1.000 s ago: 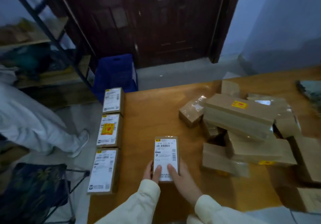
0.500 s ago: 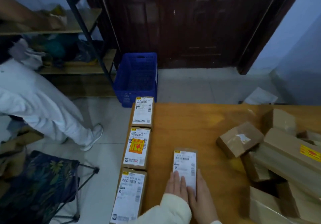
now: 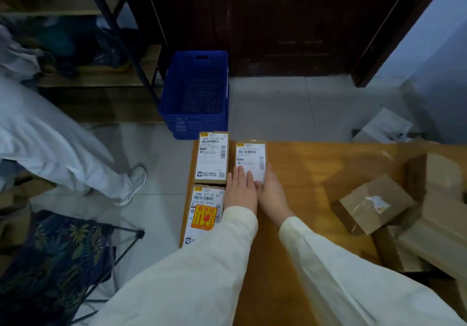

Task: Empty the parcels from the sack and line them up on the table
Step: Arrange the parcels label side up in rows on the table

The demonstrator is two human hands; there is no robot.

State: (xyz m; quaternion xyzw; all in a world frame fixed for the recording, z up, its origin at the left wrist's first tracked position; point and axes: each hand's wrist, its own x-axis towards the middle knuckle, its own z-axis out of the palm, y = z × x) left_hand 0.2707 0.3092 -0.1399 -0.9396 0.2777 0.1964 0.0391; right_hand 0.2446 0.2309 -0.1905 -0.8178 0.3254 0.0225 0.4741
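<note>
You get a dim, bluish frame: the dark door (image 3: 290, 22) at the top swallows detail, edges bow and smear, and tape glare shows at right.

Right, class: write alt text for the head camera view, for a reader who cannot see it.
Two hands, left hand and right hand, rest flat on a small labelled parcel at the far edge of a wooden table, beside two labelled parcels in a row. Unsorted brown boxes lie to the right; a blue crate stands on the floor.

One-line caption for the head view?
Both hands slide a labelled parcel beside the row at the table's far edge.
</note>
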